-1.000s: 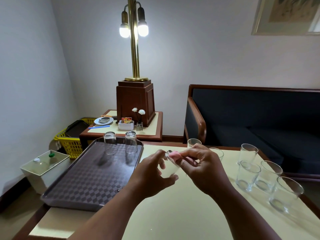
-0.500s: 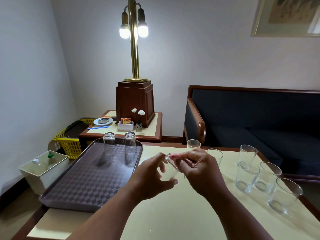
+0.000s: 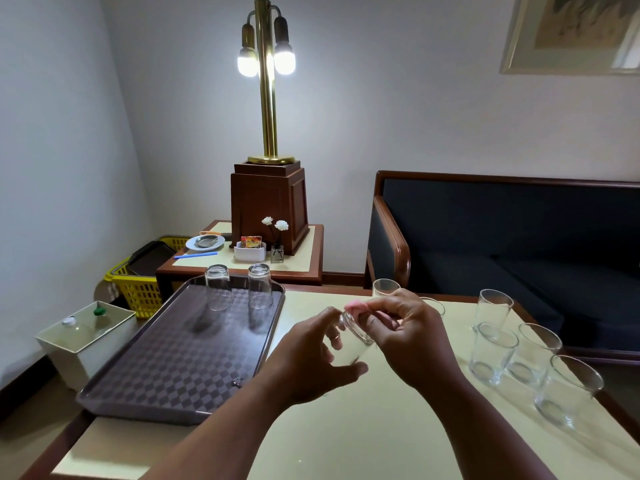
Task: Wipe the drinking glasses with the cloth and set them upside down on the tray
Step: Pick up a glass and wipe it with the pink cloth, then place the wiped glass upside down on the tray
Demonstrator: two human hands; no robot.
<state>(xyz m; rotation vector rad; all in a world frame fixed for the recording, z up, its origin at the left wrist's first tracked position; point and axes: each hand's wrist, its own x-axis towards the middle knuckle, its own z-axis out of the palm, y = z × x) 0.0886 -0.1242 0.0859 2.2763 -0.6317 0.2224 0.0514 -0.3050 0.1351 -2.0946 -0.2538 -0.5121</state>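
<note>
A clear drinking glass [image 3: 355, 336] lies tilted between my hands above the cream table. My left hand [image 3: 311, 358] grips it from the left, thumb under it. My right hand [image 3: 408, 336] pinches a small pink cloth [image 3: 356, 308] at the glass's upper end. The dark checkered tray [image 3: 173, 362] sits at the left with two glasses upside down at its far edge, one glass [image 3: 217, 287] on the left and another glass [image 3: 259, 285] beside it. Several upright glasses [image 3: 493, 351] stand at the right, and two more upright glasses [image 3: 385, 287] show behind my right hand.
A side table [image 3: 311, 251] with a brass lamp [image 3: 266, 81], a plate, a small vase and a white holder stands behind the tray. A yellow basket [image 3: 138, 289] and a white box [image 3: 83, 337] sit on the floor at the left. A dark sofa [image 3: 519, 244] is at the right.
My hands and the glass stay in the same place; the fingers of both hands have shifted slightly, turning the glass against the pink cloth.
</note>
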